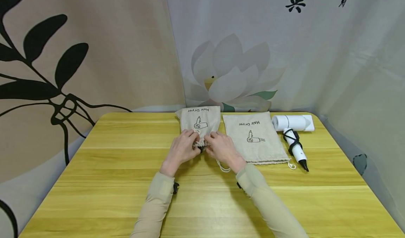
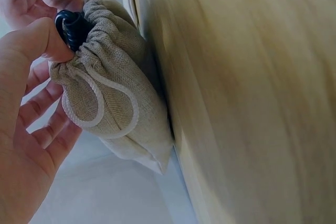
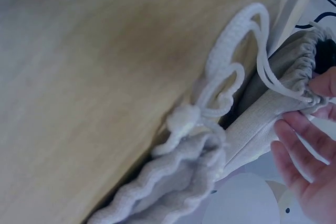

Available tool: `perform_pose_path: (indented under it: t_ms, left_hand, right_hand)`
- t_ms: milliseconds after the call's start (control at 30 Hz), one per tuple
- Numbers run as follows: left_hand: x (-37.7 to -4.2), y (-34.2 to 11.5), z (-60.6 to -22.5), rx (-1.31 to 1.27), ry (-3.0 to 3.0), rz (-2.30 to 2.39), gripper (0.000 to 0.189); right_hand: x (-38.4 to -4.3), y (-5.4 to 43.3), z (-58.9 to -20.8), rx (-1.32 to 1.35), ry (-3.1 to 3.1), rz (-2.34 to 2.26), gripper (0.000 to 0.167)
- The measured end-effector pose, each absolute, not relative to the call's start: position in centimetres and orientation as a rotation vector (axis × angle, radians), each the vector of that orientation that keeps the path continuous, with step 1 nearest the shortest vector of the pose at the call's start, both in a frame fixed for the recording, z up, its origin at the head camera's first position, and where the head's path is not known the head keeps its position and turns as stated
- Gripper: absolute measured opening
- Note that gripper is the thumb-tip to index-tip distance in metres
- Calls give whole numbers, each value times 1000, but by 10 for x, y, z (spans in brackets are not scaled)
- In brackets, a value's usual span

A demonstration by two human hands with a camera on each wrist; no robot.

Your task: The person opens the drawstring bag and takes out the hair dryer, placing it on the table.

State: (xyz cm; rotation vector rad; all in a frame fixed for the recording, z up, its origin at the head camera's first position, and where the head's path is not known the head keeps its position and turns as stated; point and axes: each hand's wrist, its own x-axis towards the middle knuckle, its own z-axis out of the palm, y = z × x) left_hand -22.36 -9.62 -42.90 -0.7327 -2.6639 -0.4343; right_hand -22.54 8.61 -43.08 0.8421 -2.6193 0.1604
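Note:
A beige drawstring bag [image 1: 209, 118] printed "Hair Dryer" lies at the table's back middle, its gathered mouth toward me. My left hand [image 1: 183, 146] pinches one side of the mouth between thumb and fingers. On the opposite side, my right hand [image 1: 223, 149] pinches the rim. A black ribbed piece [image 2: 76, 29] pokes out of the mouth in the left wrist view; whatever else is inside is hidden by the cloth. A white drawstring [image 2: 131, 111] loops over the bag's near side, and another white cord loop [image 3: 262, 40] hangs from its right side.
A second "Hair Dryer" bag [image 1: 267, 150] lies flat to the right, with a white cord knot [image 3: 184, 119] at its mouth. Beyond it are a white cylinder [image 1: 292, 122] and a white handle [image 1: 299, 152] wrapped in black cord. The wooden table [image 1: 110, 174] meets a printed curtain behind.

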Motion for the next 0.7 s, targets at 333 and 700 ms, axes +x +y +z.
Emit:
perform_pose_path:
  t_ms: [333,700]
  left_hand:
    - [-224,-97,-430,-742,-2608,-435,23]
    - [-222,-98,-430,-746,-2583,-455,24]
  right_hand:
    - [-227,88,-430,845,-2599,171,23]
    - [-226,89,-430,837,-2580,163,23]
